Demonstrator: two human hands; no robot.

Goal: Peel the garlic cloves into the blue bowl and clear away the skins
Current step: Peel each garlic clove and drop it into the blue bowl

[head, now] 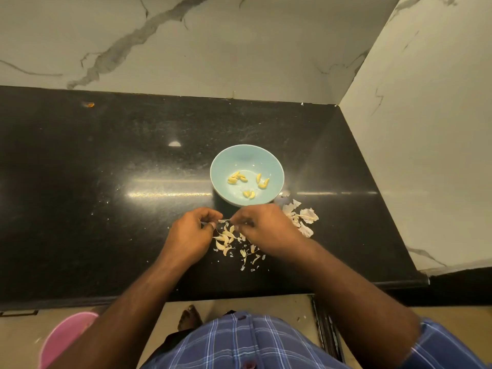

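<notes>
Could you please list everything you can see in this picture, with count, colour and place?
Bowl: one, blue, mid-counter.
Peeled cloves: about nine, yellow, inside the bowl.
Unpeeled cloves: several, off-white, under the hands.
Skins: loose pile, white, right of the hands; scraps nearer the counter edge.
Counter: one, black, against a marble wall.
Tub: one, pink, on the floor at left.
Left hand: pinching something small, probably a clove.
Right hand: pinching a thin strip of skin.

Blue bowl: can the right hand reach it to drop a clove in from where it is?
Probably yes. The blue bowl sits just beyond the right hand, open side up, with nothing between them on the counter.
</notes>
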